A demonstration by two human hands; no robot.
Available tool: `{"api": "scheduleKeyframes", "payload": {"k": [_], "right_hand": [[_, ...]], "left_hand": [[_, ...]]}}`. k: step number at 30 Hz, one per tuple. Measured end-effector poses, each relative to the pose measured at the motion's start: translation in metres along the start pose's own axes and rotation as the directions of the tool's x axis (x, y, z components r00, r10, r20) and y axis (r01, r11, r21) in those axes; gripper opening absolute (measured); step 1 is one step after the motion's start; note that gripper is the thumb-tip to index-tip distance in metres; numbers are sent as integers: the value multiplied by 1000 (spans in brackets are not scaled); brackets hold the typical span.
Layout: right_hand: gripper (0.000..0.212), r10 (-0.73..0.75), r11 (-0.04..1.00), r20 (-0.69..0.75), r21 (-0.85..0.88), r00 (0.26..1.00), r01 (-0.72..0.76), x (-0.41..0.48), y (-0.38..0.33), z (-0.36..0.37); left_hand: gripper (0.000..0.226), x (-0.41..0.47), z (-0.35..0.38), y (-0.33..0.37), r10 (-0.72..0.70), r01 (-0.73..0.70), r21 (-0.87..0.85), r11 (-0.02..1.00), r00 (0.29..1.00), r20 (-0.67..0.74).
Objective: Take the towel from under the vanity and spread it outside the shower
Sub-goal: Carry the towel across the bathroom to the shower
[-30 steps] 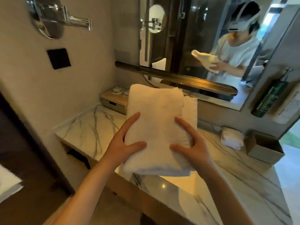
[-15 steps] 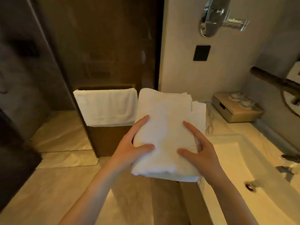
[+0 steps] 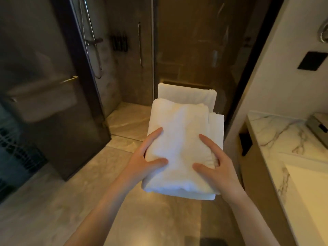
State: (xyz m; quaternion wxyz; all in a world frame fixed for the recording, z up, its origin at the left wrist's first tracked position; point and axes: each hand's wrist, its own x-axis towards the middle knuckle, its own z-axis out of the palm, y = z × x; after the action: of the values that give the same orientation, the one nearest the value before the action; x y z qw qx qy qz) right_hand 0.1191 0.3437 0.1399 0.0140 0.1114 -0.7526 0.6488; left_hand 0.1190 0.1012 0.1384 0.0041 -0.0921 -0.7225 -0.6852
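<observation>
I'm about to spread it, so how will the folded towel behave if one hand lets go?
Likely floppy: the towel dents under the left hand and right hand thumbs. Its layers would probably fall open. Seems light, held level.

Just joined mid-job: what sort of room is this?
Probably a hotel bathroom: a dark glass-walled shower stall, a white grey-veined marble vanity top, and a white towel hung on a rail behind the folded white towel being carried.

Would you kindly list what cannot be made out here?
Head view:
Fingers of left hand and right hand: hidden under the folded white towel.
Hanging white towel, lower part: behind the folded towel.
Dark bottles on shower wall: blurred, small.
Round chrome mirror: cut by right edge.
</observation>
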Motion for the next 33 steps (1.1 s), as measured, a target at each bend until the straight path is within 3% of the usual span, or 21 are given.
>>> {"api": "scheduleKeyframes", "payload": {"k": [9,16,24,33], "right_hand": [[72,53,997,37,-52,998,-51,-101,-23,163],[72,47,998,91,-42,995,-43,-124,-38,239],[73,67,996,155,-73,986,-56,-79,-28,284],[72,60,997,164,-55,985,-51,49,-5,315]], "left_hand": [[82,-157,-128,1,-78,84,76,994,994,-74],[84,-214,-194,-1,-158,168,84,982,980,-119],[85,-193,-243,-20,-154,165,55,985,975,-158],[81,-80,-302,-39,-130,142,68,988,980,-153]]}}
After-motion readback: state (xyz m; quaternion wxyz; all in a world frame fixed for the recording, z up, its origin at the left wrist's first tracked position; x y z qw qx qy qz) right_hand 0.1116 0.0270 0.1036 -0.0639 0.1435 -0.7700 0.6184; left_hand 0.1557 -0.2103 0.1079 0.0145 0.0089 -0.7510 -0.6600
